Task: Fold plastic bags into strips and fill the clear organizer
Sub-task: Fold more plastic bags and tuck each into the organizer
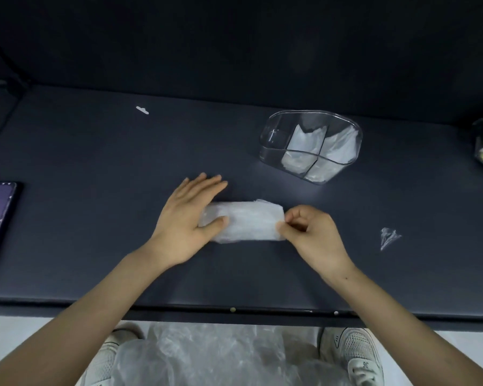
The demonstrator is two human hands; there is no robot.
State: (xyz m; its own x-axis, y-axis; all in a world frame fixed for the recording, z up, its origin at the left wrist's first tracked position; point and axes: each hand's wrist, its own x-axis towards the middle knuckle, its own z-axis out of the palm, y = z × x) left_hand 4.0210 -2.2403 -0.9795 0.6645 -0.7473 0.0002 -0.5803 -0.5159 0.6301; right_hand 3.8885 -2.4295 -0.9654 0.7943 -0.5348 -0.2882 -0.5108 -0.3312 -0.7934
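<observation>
A person's left hand is lying flat with straight fingers on a folded plastic bag on the dark worktop, likely pinning it, while the right hand is pinching its far end for another fold. The clear organizer is standing nearby, partly filled.

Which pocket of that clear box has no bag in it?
The small pocket at the left end of the clear organizer: it looks see-through and bare, while the other four hold whitish folded plastic.
</observation>
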